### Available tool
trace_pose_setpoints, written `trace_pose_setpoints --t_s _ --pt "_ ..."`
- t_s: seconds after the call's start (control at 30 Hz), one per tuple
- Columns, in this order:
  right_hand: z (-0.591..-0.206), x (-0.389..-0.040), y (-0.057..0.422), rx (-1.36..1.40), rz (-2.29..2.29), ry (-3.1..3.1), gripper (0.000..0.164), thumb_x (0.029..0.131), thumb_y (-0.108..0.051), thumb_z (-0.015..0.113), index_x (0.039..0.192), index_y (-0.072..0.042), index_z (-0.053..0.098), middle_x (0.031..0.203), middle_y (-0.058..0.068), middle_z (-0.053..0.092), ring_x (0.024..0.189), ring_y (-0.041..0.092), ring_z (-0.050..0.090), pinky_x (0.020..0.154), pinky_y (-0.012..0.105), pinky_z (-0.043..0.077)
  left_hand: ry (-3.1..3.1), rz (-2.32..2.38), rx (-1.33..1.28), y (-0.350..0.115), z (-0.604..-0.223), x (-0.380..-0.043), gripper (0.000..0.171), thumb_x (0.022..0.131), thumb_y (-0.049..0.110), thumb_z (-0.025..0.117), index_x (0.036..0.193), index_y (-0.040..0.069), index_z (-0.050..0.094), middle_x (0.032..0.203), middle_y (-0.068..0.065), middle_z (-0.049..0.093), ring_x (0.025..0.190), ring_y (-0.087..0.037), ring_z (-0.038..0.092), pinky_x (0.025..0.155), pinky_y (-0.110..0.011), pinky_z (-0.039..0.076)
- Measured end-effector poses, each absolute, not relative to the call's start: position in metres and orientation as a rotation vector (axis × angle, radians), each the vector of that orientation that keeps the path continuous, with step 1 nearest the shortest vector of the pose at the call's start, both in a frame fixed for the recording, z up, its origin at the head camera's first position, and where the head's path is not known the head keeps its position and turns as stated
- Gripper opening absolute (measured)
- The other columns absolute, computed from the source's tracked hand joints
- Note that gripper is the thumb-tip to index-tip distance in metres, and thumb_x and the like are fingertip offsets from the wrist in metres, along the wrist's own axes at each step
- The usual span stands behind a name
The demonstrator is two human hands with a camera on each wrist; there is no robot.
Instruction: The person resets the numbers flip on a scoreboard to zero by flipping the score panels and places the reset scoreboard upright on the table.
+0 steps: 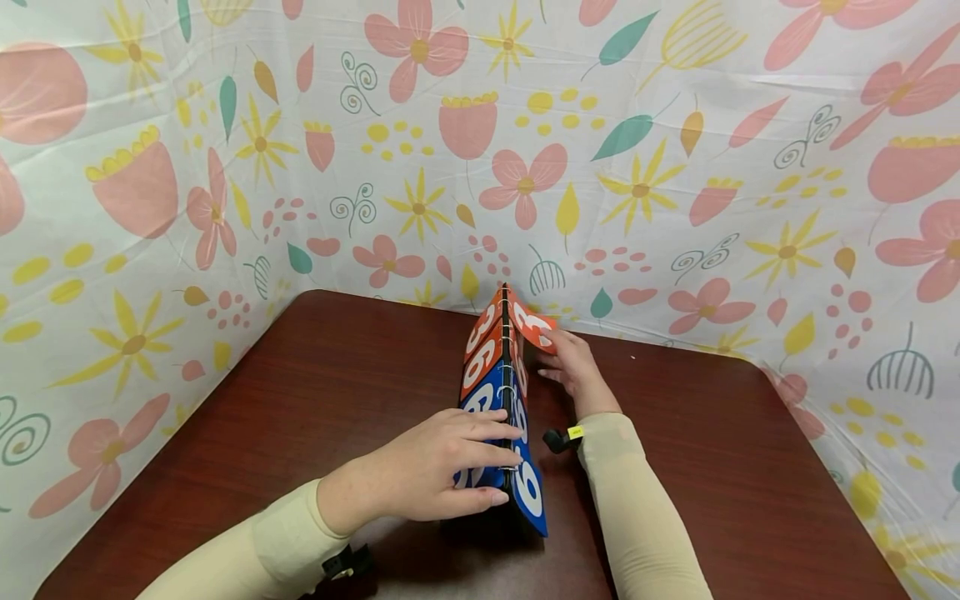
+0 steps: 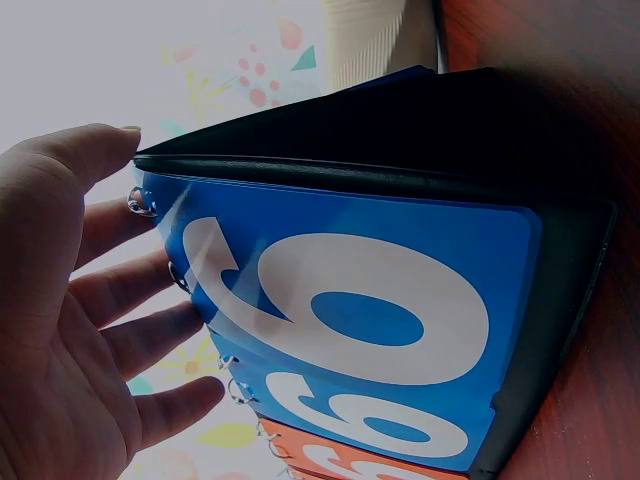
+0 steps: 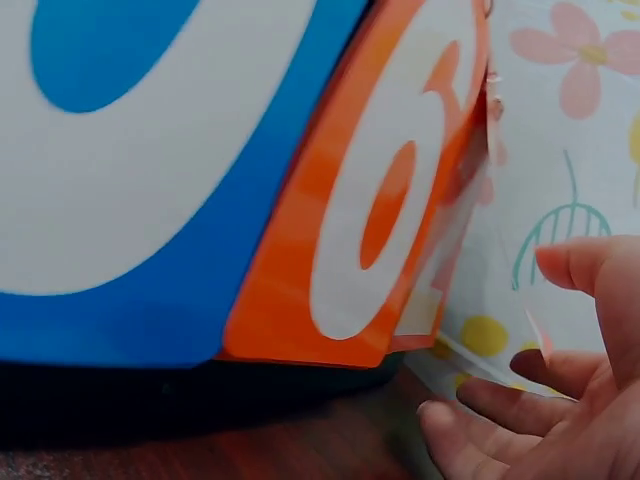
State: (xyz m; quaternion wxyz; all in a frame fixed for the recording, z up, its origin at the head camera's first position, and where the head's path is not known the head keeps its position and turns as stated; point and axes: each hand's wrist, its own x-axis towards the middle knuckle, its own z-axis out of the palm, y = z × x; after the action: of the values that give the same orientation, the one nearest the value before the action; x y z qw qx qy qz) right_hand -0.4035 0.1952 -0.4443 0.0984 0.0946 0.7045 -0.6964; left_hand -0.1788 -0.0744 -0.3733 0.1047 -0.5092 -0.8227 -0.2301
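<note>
A tabletop flip scoreboard (image 1: 481, 367) stands tent-like, its ringed ridge running away from me. Blue number cards (image 2: 370, 290) hang at the near end, orange ones (image 3: 330, 250) at the far end. My left hand (image 1: 431, 467) lies across the near ridge with fingers spread and fairly straight; the left wrist view shows them by the metal rings (image 2: 178, 275). At the far right side, my right hand (image 1: 573, 367) has its fingers at the edge of a raised orange "3" card (image 1: 534, 327). In the right wrist view, its thumb and loosely bent fingers stand apart.
The scoreboard stands on a dark red-brown wooden table (image 1: 360, 358). A flower-printed curtain (image 1: 465, 200) encloses the table's far edge and sides. Each sleeve carries a small black wrist device, the right one (image 1: 558, 439) with a yellow label.
</note>
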Motion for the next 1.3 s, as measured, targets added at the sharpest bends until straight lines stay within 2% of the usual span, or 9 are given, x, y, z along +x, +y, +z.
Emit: trace_pose_setpoints --t_s 0.13,0.3,0.47,0.6,0.77,0.83,1.0,1.13,1.3 --pt "-0.443 -0.404 0.2 0.269 -2.199 1.981 0.06 0.1 -0.03 0.067 0.154 -0.016 0.046 0.152 0.009 0.05 0.136 0.032 0.057 0.112 0.052 0.048 -2.433 -0.679 -1.498 -0.074 -0.373 -0.178 0.04 0.102 0.049 0.058 0.132 0.026 0.07 0.15 0.006 0.058 0.149 -0.021 0.046 0.118 -0.048 0.043" --pt "-0.436 -0.404 0.206 0.286 -2.402 1.789 0.057 0.103 -0.017 0.062 0.157 -0.018 0.043 0.155 0.008 0.047 0.113 0.016 0.067 0.119 0.049 0.042 -2.447 -0.669 -1.492 -0.074 -0.373 -0.178 0.04 0.103 0.049 0.058 0.133 0.026 0.07 0.151 0.007 0.058 0.149 -0.019 0.046 0.118 -0.048 0.043" --pt "-0.425 -0.402 0.21 0.25 -2.58 1.553 0.058 0.106 -0.016 0.056 0.16 -0.023 0.037 0.161 0.006 0.042 0.096 0.01 0.074 0.118 0.046 0.042 -2.45 -0.666 -1.492 -0.074 -0.373 -0.178 0.04 0.103 0.049 0.058 0.134 0.026 0.069 0.151 0.007 0.057 0.15 -0.019 0.045 0.118 -0.049 0.043" --pt "-0.416 -0.398 0.212 0.158 -2.656 1.425 0.058 0.106 -0.019 0.056 0.16 -0.029 0.036 0.153 0.004 0.051 0.096 0.014 0.077 0.111 0.042 0.05 -2.459 -0.669 -1.492 -0.074 -0.373 -0.177 0.041 0.103 0.05 0.057 0.135 0.027 0.069 0.152 0.007 0.056 0.151 -0.019 0.044 0.119 -0.049 0.042" --pt "-0.409 -0.391 0.21 -0.046 -2.727 1.315 0.058 0.105 -0.017 0.057 0.159 -0.027 0.038 0.131 0.001 0.068 0.097 0.018 0.078 0.1 0.039 0.058 -2.448 -0.653 -1.495 -0.074 -0.373 -0.177 0.041 0.103 0.05 0.057 0.134 0.026 0.069 0.152 0.007 0.057 0.15 -0.02 0.044 0.118 -0.049 0.042" --pt "-0.407 -0.388 0.207 -0.114 -2.745 1.292 0.059 0.106 -0.014 0.056 0.159 -0.027 0.037 0.128 0.003 0.069 0.097 0.02 0.078 0.097 0.04 0.06 -2.437 -0.644 -1.497 -0.074 -0.373 -0.177 0.041 0.103 0.049 0.057 0.134 0.026 0.069 0.152 0.007 0.057 0.15 -0.02 0.045 0.118 -0.048 0.043" --pt "-0.405 -0.383 0.193 -0.187 -2.757 1.286 0.064 0.105 -0.011 0.058 0.161 -0.025 0.032 0.138 0.008 0.061 0.101 0.025 0.077 0.092 0.044 0.062 -2.435 -0.644 -1.499 -0.075 -0.373 -0.178 0.041 0.103 0.049 0.057 0.133 0.025 0.07 0.151 0.004 0.059 0.15 -0.02 0.045 0.118 -0.049 0.043" --pt "-0.405 -0.381 0.179 -0.196 -2.719 1.301 0.062 0.105 -0.012 0.058 0.16 -0.023 0.031 0.144 0.012 0.055 0.109 0.028 0.074 0.095 0.044 0.06 -2.442 -0.657 -1.498 -0.075 -0.373 -0.178 0.041 0.103 0.049 0.057 0.133 0.025 0.069 0.15 0.002 0.059 0.15 -0.02 0.046 0.117 -0.049 0.043" --pt "-0.403 -0.378 0.165 -0.204 -2.627 1.405 0.055 0.108 -0.011 0.051 0.158 -0.019 0.033 0.146 0.01 0.057 0.117 0.025 0.071 0.106 0.042 0.055 -2.424 -0.675 -1.504 -0.074 -0.373 -0.179 0.04 0.102 0.049 0.058 0.133 0.025 0.07 0.149 0.002 0.06 0.149 -0.02 0.047 0.117 -0.05 0.044"
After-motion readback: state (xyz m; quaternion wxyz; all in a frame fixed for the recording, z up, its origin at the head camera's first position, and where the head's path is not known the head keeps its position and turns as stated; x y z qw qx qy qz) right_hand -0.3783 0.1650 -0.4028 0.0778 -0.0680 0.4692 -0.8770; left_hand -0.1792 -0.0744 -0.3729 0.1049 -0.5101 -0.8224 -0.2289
